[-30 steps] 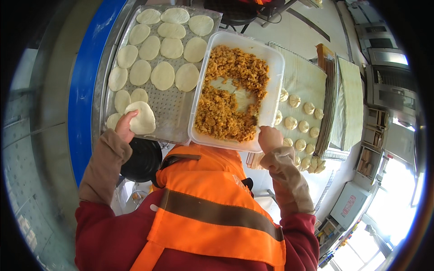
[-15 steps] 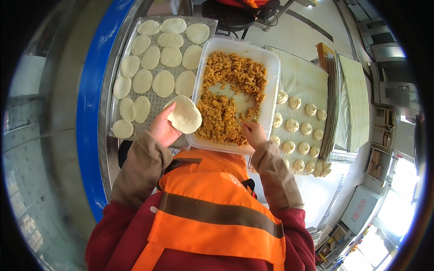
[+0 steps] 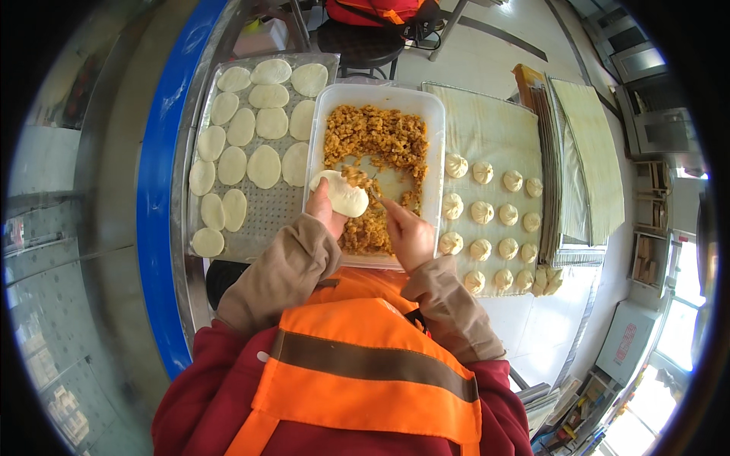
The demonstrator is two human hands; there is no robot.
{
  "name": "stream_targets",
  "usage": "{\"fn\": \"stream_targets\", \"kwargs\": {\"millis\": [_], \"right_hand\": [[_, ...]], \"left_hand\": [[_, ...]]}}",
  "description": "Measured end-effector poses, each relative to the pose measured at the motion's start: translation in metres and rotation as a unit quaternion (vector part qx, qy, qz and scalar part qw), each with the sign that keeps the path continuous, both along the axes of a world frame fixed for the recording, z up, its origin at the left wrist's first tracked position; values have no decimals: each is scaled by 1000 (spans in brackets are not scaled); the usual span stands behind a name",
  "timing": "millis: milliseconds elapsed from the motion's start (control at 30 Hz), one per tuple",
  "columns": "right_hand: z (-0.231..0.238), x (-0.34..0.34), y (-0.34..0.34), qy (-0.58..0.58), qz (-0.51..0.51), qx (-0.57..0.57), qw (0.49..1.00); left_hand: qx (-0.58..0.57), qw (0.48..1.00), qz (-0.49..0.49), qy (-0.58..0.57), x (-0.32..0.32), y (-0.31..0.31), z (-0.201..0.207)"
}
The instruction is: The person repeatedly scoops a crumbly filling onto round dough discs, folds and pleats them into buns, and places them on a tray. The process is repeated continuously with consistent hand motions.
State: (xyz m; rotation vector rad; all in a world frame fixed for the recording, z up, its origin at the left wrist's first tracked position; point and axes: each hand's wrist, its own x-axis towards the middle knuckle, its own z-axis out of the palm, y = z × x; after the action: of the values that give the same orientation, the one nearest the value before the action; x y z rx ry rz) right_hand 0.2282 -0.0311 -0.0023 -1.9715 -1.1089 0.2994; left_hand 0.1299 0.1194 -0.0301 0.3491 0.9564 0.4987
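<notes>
In my left hand (image 3: 324, 209) lies a round dough wrapper (image 3: 347, 201), held over the plastic tub (image 3: 435, 121) of chopped orange-brown filling (image 3: 380, 128). My right hand (image 3: 411, 235) is closed around a thin, spoon-like metal utensil (image 3: 375, 192). A lump of filling (image 3: 355, 177) on the utensil's end meets the wrapper's upper right edge; the lump hides the utensil's tip. Inside the tub, the filling forms a far mass and a near mass, with bare tub bottom showing between them.
Left of the tub, a perforated metal tray (image 3: 281, 220) carries several flat dough wrappers (image 3: 264, 167). At the right, a cloth-covered rack (image 3: 487, 121) holds rows of pleated buns (image 3: 481, 212). Stacked cloth-lined racks (image 3: 582, 159) stand beyond it. A dark stool (image 3: 357, 44) is at the far side.
My left hand has carried the wrapper rightward over the tub. My right hand has lifted the utensil out of the near filling, bringing a lump to the wrapper.
</notes>
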Motion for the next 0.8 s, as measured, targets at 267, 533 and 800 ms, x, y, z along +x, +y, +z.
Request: {"fn": "stream_targets", "kwargs": {"millis": [267, 533, 800], "right_hand": [[14, -12, -10, -205, 54, -43, 976], [-38, 9, -10, -3, -34, -368, 929], [-50, 21, -17, 463, -110, -154, 866]], "left_hand": [[-75, 997, 29, -10, 11, 10, -1], [-31, 993, 17, -116, -14, 26, 24], [74, 995, 48, -54, -24, 34, 17]]}}
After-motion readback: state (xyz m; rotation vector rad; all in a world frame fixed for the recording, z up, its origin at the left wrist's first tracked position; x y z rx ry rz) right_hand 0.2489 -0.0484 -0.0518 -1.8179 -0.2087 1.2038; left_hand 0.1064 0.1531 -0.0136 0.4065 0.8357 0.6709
